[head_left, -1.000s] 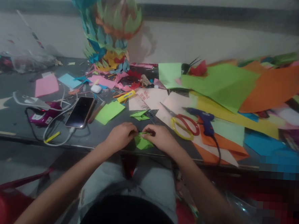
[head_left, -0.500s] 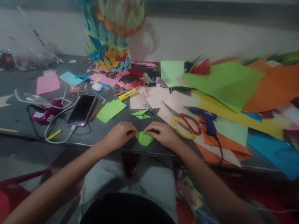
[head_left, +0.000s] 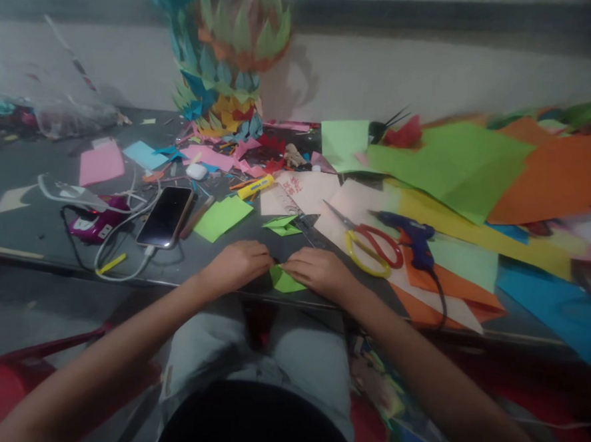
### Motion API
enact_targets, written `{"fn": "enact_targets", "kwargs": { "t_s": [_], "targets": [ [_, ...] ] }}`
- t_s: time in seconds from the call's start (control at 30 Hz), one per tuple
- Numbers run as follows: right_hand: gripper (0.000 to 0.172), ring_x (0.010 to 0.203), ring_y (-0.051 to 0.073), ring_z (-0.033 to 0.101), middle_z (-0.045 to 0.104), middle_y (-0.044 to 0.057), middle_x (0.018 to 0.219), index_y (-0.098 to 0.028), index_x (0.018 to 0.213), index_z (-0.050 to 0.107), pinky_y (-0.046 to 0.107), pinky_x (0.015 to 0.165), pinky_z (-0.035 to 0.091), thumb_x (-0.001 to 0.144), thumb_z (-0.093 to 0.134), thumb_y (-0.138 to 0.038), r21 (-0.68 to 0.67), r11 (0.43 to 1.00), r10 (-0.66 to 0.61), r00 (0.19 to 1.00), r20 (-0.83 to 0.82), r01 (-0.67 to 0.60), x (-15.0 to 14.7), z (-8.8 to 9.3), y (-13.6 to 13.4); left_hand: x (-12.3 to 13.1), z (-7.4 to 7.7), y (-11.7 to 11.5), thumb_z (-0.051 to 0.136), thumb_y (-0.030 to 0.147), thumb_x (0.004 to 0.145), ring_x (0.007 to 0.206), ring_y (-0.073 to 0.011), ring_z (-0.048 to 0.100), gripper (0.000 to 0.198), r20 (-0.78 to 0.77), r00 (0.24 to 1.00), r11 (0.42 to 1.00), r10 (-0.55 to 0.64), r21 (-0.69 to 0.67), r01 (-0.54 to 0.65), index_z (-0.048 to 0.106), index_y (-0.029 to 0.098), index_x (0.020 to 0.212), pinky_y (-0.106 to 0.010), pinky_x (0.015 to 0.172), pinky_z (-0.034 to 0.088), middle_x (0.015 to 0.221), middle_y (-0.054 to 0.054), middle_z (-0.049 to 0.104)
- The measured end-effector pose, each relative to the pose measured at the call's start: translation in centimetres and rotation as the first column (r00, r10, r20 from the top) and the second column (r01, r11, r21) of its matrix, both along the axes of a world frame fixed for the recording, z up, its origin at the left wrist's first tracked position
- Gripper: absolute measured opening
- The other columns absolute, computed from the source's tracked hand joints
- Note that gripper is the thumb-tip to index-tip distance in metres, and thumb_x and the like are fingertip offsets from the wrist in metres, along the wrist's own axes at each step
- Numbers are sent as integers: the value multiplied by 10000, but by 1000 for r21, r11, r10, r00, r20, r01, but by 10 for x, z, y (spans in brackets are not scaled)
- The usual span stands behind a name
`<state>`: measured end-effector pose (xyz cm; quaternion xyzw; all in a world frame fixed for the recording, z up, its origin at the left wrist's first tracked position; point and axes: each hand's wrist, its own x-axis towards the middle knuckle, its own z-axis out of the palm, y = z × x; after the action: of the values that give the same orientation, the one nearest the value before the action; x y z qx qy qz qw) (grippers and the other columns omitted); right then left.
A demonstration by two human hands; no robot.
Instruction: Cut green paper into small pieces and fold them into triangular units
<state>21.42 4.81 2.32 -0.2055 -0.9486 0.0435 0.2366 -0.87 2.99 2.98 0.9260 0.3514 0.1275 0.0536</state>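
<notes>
A small folded green paper lies at the table's front edge between my hands. My left hand pinches its upper left corner, fingers closed. From the other side my right hand presses closed fingers on its upper right part and hides some of it. Just beyond them lies a folded green paper piece. Flat green sheets are to the left of that piece. Scissors with red and yellow handles rest to the right of my right hand.
A phone with a white cable and a purple power adapter are at left. A blue glue gun lies at right beside large coloured sheets. A tall paper model stands behind paper scraps.
The fingers of my right hand have come down over more of the green paper, and less of its top shows. The whole view has shifted slightly.
</notes>
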Motion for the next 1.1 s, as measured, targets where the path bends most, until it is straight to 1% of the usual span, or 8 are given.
{"fn": "enact_targets", "kwargs": {
  "t_s": [0.13, 0.4, 0.63, 0.7, 0.8, 0.87, 0.97, 1.1],
  "targets": [
    [250, 760, 165, 584, 689, 64, 846, -168, 932, 664, 284, 663, 449, 918, 424, -236, 67, 996, 58, 997, 54, -62, 2, 2, 3, -5, 6, -1, 406, 218, 921, 788, -165, 557, 228, -132, 988, 992, -79, 91, 91, 625, 159, 945, -288, 718, 424, 880, -49, 629],
    [266, 770, 165, 579, 683, 63, 874, -177, 951, 660, 289, 659, 435, 924, 404, -246, 52, 996, 69, 990, 125, -76, 3, 3, 5, 1, 10, -1, 416, 225, 912, 780, -155, 550, 220, -117, 993, 996, 0, 87, 10, 623, 169, 860, -270, 702, 417, 831, -34, 616],
    [267, 763, 169, 571, 678, 60, 886, -171, 936, 662, 287, 658, 429, 920, 404, -240, 43, 997, 63, 985, 158, -71, 3, 8, 3, -3, 18, 1, 433, 159, 894, 713, -163, 537, 179, -272, 957, 985, -101, 111, 135, 611, 160, 880, -267, 561, 389, 809, -50, 584],
    [270, 762, 166, 567, 673, 62, 887, -174, 949, 661, 285, 664, 428, 920, 399, -234, 28, 997, 62, 983, 175, -68, 2, 10, 3, -7, 23, -1, 457, 133, 874, 714, -175, 539, 158, -310, 948, 988, -68, 109, 107, 613, 156, 879, -273, 558, 391, 778, -57, 581],
    [274, 765, 166, 565, 668, 63, 888, -175, 943, 664, 283, 674, 431, 918, 400, -239, 3, 998, 69, 981, 181, -70, 1, 10, 4, -8, 29, -11, 483, 139, 859, 743, -200, 555, 142, -343, 937, 990, 67, 142, -18, 615, 144, 913, -301, 604, 419, 788, -72, 600],
    [276, 763, 165, 566, 667, 62, 884, -174, 938, 667, 282, 678, 435, 919, 400, -241, -2, 997, 72, 983, 168, -73, 1, 9, 5, -5, 27, -22, 479, 152, 865, 836, -213, 572, 186, -301, 947, 984, 108, 167, -59, 597, 134, 1008, -319, 677, 443, 929, -94, 628],
    [273, 768, 167, 569, 667, 60, 881, -170, 935, 670, 285, 695, 439, 917, 407, -240, 5, 998, 63, 987, 149, -64, 1, 7, 5, 7, 16, -40, 446, 191, 891, 1066, -224, 535, 282, -136, 988, 983, 67, 177, -42, 540, 112, 1145, -337, 846, 432, 1164, -117, 595],
    [287, 758, 161, 565, 667, 55, 876, -181, 930, 677, 282, 697, 437, 923, 401, -258, 6, 999, 41, 989, 142, -42, 2, 5, 4, 18, -1, -53, 446, 308, 893, 1123, -235, 520, 366, -42, 990, 984, 131, 129, -125, 525, 117, 1195, -369, 917, 413, 1217, -123, 585]
  ]
}}
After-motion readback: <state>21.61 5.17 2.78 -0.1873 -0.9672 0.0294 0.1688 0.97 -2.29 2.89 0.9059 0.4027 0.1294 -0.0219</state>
